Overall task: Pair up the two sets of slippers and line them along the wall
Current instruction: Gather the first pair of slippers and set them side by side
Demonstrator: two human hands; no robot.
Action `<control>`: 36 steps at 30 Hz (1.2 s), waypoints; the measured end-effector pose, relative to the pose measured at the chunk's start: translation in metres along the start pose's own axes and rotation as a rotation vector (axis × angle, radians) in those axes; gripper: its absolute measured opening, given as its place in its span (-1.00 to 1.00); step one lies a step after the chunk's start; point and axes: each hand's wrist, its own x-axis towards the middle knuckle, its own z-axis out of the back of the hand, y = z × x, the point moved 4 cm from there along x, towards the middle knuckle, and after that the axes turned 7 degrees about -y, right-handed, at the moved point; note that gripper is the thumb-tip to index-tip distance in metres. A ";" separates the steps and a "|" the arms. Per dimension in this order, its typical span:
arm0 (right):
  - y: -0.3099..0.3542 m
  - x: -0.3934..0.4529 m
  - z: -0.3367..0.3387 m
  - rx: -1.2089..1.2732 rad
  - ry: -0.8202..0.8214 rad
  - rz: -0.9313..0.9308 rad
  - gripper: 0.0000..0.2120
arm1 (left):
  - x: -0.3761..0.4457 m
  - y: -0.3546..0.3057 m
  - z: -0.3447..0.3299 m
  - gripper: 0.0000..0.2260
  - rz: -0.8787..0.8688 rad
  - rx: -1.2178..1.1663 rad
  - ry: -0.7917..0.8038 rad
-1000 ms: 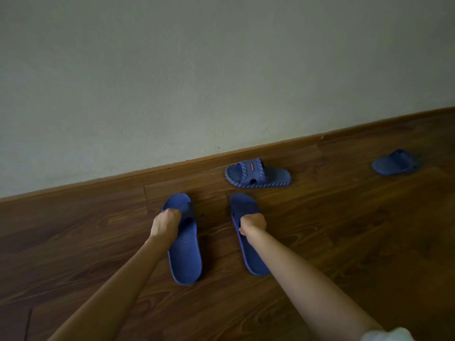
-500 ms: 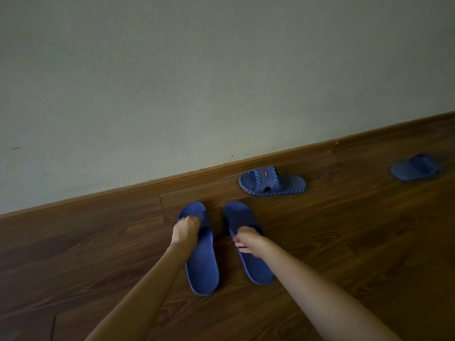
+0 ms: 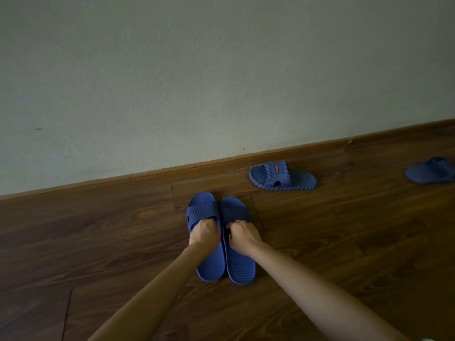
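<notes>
Two plain blue slippers lie side by side on the wooden floor, toes toward the wall. My left hand (image 3: 205,233) grips the strap of the left slipper (image 3: 202,210). My right hand (image 3: 242,233) holds the strap of the right slipper (image 3: 240,265). The two slippers touch along their inner edges. A ridged blue slipper with a red logo (image 3: 282,175) lies sideways by the baseboard to the right. Another blue slipper (image 3: 430,170) sits at the far right edge, partly cut off.
A pale wall (image 3: 221,82) meets the dark wooden floor (image 3: 98,242) at a brown baseboard (image 3: 147,175) running diagonally up to the right. Bare floor stretches left of the held pair and between it and the baseboard.
Both hands have slid the two plain slippers together: a gap separated them before, and they now touch. The view has shifted left, so everything sits further right.
</notes>
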 end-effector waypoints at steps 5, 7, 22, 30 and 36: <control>0.001 -0.002 -0.003 0.152 0.098 -0.131 -0.65 | 0.004 0.017 -0.017 -0.72 0.261 -0.546 0.075; 0.002 -0.002 -0.008 0.122 0.219 -0.130 -0.47 | 0.005 0.015 -0.023 -0.69 0.207 -0.558 0.009; 0.008 0.020 0.009 0.030 0.150 -0.037 -0.46 | 0.009 0.006 -0.029 -0.65 0.183 -0.362 -0.073; -0.017 0.017 0.026 -0.027 -0.048 -0.167 -0.82 | 0.019 0.003 -0.029 -0.63 0.353 -0.247 -0.001; -0.041 0.019 0.005 0.063 0.089 -0.203 -0.63 | 0.028 0.006 -0.028 -0.71 0.279 -0.217 -0.068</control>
